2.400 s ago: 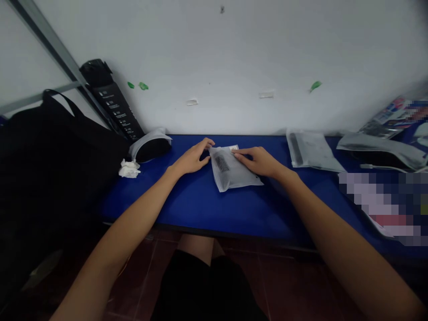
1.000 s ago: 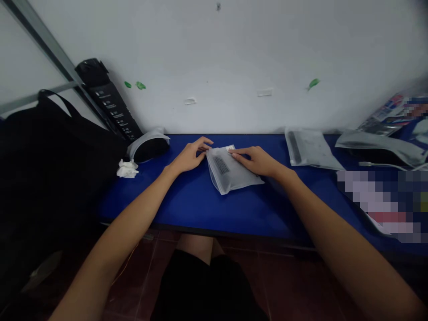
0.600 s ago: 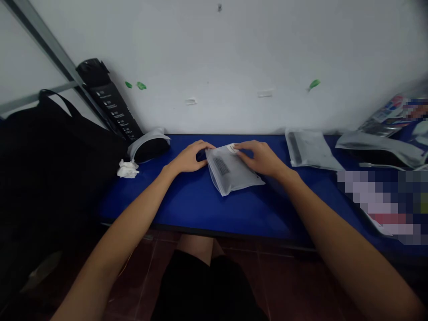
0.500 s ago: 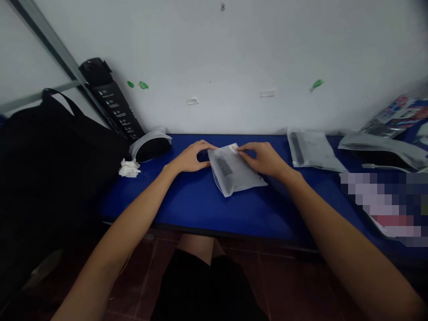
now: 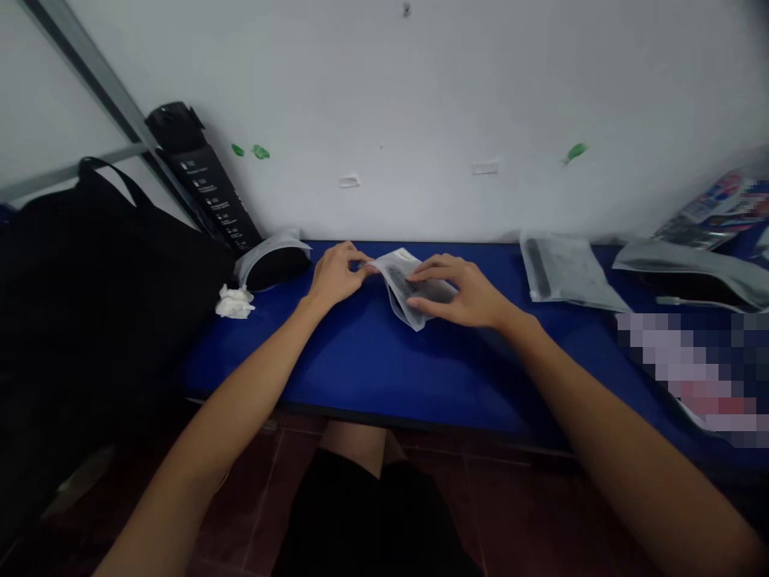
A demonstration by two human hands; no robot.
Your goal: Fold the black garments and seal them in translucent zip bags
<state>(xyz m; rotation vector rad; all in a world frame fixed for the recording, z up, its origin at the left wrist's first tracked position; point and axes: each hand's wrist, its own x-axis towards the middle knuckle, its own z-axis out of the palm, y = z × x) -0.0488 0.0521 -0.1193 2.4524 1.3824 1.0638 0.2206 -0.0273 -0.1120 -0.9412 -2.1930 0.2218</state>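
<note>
A frosted plastic zip bag (image 5: 396, 271) is in front of me at the middle of the blue table, with a dark printed patch and a small white label near its far edge. The mouth along its left side gapes a little. My left hand (image 5: 337, 276) pinches the far left corner of the bag between thumb and fingers. Over the bag's right half lies my right hand (image 5: 465, 292), thumb and fingers spread apart and touching the top face. That hand hides the right part of the bag; its contents cannot be made out.
To the right lie another frosted bag (image 5: 570, 268) and a bulging one (image 5: 690, 272) with something black inside. On the left are a black-filled pouch (image 5: 276, 264), crumpled white tissue (image 5: 234, 302), a tall black box (image 5: 213, 192) and a large black bag (image 5: 108, 296). A white wall (image 5: 420, 104) stands behind.
My left hand has closed on the bag's corner, and that side has lifted and shifted left. My right hand has let go of the label edge and spread over the bag.
</note>
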